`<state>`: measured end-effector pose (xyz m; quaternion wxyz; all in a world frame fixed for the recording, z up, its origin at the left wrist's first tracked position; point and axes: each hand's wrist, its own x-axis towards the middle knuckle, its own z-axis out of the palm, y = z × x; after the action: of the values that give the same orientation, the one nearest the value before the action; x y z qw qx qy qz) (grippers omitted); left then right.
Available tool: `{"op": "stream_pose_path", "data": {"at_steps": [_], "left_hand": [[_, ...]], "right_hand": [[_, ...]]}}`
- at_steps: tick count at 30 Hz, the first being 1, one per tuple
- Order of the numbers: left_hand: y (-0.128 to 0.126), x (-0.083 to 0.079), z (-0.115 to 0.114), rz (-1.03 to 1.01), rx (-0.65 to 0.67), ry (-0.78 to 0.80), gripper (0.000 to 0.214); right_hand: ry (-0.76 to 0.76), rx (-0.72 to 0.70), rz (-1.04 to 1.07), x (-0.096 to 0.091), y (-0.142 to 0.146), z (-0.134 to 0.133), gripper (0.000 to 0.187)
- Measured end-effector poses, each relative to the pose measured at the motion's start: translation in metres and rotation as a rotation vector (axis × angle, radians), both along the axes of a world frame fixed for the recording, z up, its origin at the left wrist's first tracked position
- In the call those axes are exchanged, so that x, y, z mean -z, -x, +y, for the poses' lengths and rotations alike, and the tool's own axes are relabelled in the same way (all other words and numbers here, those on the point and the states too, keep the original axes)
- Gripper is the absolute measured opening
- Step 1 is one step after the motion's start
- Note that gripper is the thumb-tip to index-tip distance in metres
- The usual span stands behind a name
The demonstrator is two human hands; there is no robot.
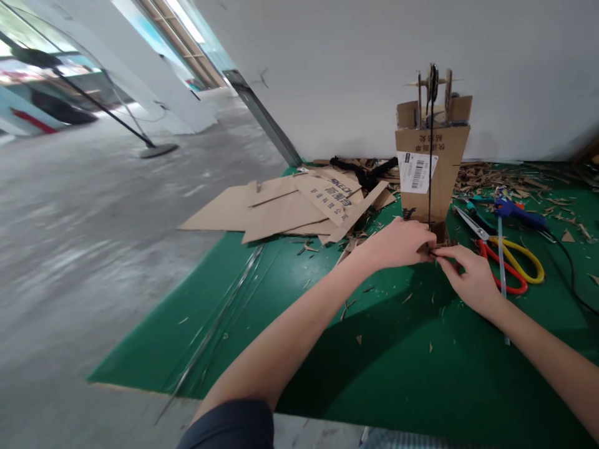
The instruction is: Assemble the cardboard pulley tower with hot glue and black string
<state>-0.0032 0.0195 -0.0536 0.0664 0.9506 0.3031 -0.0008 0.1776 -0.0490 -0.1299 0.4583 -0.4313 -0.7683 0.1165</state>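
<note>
A tall cardboard tower point(440, 171) stands upright on the green table, with a wheel point(433, 84) between cardboard posts at its top. A black string point(431, 143) runs from the wheel down the front, past a barcode label. At its foot is a small open cardboard box point(438, 232). My left hand point(403, 243) is closed on the near rim of this box, fingers bent over it. From the right, my right hand point(468, 277) pinches the same edge, its fingertips touching those of my left hand. Exactly what lies between the fingertips is hidden.
Scissors point(510, 255) with red and yellow handles lie to the right, beside a blue glue gun point(519, 212) with a clear glue stick and cord. Flat cardboard sheets point(285, 209) are piled at left. Cardboard scraps point(500, 178) line the white wall.
</note>
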Motion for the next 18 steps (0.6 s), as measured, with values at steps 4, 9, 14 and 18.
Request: {"op": "stream_pose_path", "data": {"at_steps": [4, 9, 14, 18], "left_hand": [[0.001, 0.001, 0.002, -0.025, -0.005, 0.035, 0.021], [0.004, -0.001, 0.004, -0.059, -0.084, 0.03, 0.019], [0.003, 0.004, 0.004, -0.046, -0.133, -0.075, 0.017], [0.001, 0.012, 0.007, -0.081, -0.158, -0.077, 0.016]], "right_hand": [[-0.004, 0.021, 0.001, -0.001, -0.002, 0.002, 0.018], [0.032, 0.102, -0.006, 0.001, -0.004, 0.004, 0.017], [0.039, 0.1, -0.022, 0.005, -0.002, 0.005, 0.018], [0.052, 0.112, -0.027, 0.006, -0.002, 0.006, 0.018]]}}
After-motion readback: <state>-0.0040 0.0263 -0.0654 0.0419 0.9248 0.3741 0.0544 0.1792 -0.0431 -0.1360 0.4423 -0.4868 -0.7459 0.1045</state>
